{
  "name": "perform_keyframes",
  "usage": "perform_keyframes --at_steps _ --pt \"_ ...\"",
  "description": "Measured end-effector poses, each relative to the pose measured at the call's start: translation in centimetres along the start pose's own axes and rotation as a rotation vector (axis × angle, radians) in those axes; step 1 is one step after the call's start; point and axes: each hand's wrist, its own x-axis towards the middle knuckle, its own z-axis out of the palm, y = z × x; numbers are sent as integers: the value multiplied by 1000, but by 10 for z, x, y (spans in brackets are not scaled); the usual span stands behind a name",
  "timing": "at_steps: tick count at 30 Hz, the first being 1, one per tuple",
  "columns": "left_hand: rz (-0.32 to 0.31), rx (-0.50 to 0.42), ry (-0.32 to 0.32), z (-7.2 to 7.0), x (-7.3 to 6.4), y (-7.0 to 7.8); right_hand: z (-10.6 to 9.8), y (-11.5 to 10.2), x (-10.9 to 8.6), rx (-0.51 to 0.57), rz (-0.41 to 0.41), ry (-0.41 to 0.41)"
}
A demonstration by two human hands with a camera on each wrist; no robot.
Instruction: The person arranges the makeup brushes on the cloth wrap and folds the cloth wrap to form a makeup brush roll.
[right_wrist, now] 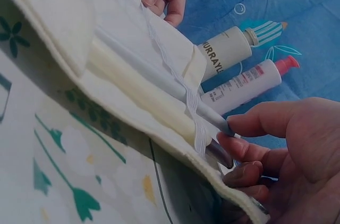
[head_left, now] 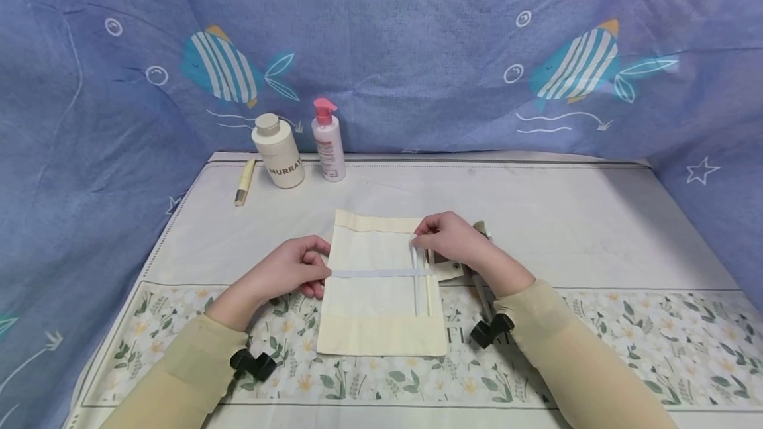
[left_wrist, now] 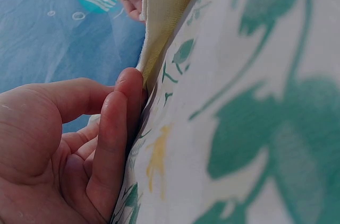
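A cream fabric roll-up pouch [head_left: 381,336] lies unfolded in front of me, a pale elastic band [head_left: 369,273] running across its middle. At its left edge, my left hand [head_left: 295,267] pinches the fabric between thumb and fingers. My right hand [head_left: 450,236] pinches the top end of a slim pale blue-white stick [right_wrist: 210,113], which passes under the elastic, its lower end in the bottom pocket. Beside it, a cream stick [right_wrist: 127,83] with a dark end is also held under the elastic. My right fingers cover the pale stick's tip.
At the back left stand a white bottle [head_left: 280,157] with a cap and a pump bottle [head_left: 330,147] with a pink head. A cream stick [head_left: 246,181] with a brown end lies left of them. Thin sticks [head_left: 481,296] lie partly under my right forearm, beside a snap tab [head_left: 450,270].
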Motion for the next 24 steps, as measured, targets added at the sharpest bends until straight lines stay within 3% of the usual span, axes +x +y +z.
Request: perform_keyframes --at_steps 24 --pt "-8 6 -2 -1 -1 2 -1 -2 -4 -47 9 -48"
